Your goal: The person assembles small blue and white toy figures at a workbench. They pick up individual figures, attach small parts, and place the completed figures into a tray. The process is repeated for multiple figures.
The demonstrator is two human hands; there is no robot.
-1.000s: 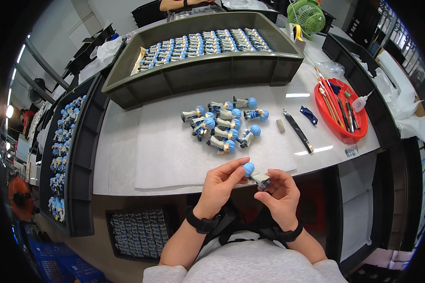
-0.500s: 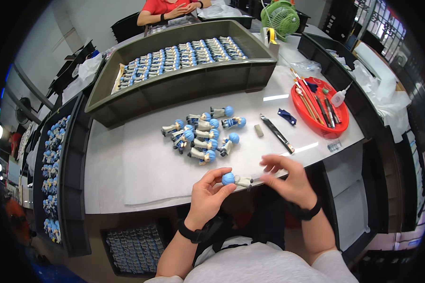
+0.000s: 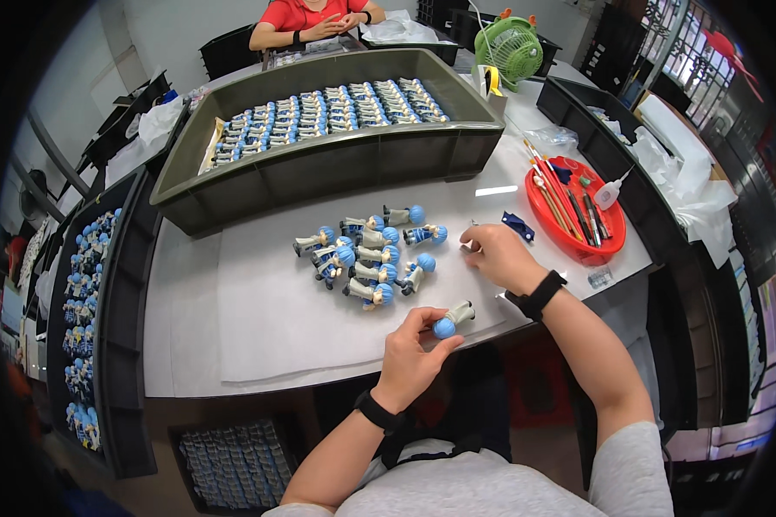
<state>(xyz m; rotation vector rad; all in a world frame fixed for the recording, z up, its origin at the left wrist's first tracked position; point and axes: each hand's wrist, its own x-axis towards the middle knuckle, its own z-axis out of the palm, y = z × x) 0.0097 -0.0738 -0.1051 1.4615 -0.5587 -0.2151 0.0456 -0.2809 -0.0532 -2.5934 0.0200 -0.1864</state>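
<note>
- Currently, left hand (image 3: 409,353) is clamped on a blue-haired figurine (image 3: 453,319).
- Right hand (image 3: 496,252), fingers curled on the white sheet (image 3: 267,319); grip unclear.
- Red tray (image 3: 616,246) lies right of it.

The right hand (image 3: 496,252) has left the blue-headed figurine (image 3: 453,320) and now rests well apart on the white sheet (image 3: 267,319). The left hand (image 3: 414,353) alone grips the figurine, between fingertips, previously shared by both hands.

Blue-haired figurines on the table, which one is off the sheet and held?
The figurine in the left hand, apart from the pile lying on the white sheet.
</note>
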